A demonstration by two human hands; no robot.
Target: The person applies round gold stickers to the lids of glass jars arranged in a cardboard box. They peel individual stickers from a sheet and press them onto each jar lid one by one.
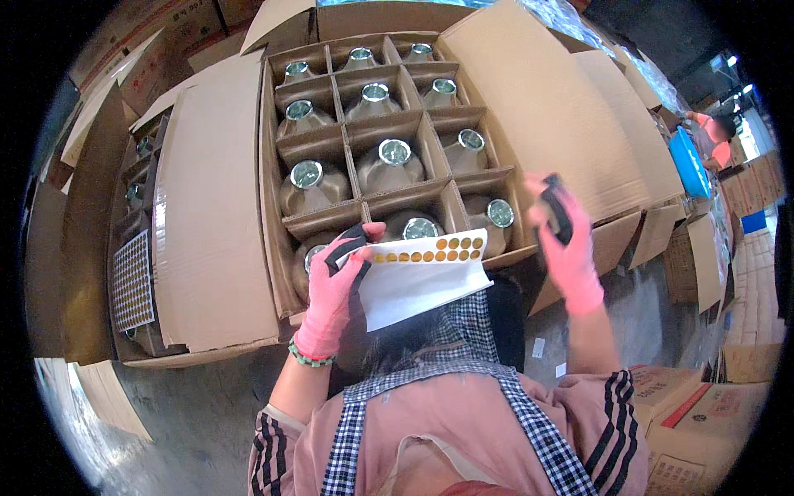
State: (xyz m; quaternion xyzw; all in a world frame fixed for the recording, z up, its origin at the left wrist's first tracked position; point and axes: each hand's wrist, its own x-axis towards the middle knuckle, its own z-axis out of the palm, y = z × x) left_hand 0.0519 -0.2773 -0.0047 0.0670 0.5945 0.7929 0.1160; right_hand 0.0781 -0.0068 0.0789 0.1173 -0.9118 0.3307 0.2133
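My left hand (335,269), in a pink and black glove, pinches the left edge of a white sticker sheet (426,285). Rows of round gold stickers run along the sheet's upper part, and its lower part is bare. The sheet hangs over the near end of an open carton (266,190). Cardboard dividers split the carton into cells, each holding a rounded glass bottle (394,161) with a shiny round top. My right hand (566,240), gloved alike, is raised by the carton's right side, apart from the sheet. Its fingers are partly curled and blurred, so whether they hold anything is unclear.
At left stands another open carton (215,207) of bottles, with a second sticker sheet (134,285) lying on it. A wide flap (554,107) spreads from the middle carton's right side. Far right, a person (713,136) is beside a blue tub (688,161). Closed cartons (703,430) sit lower right.
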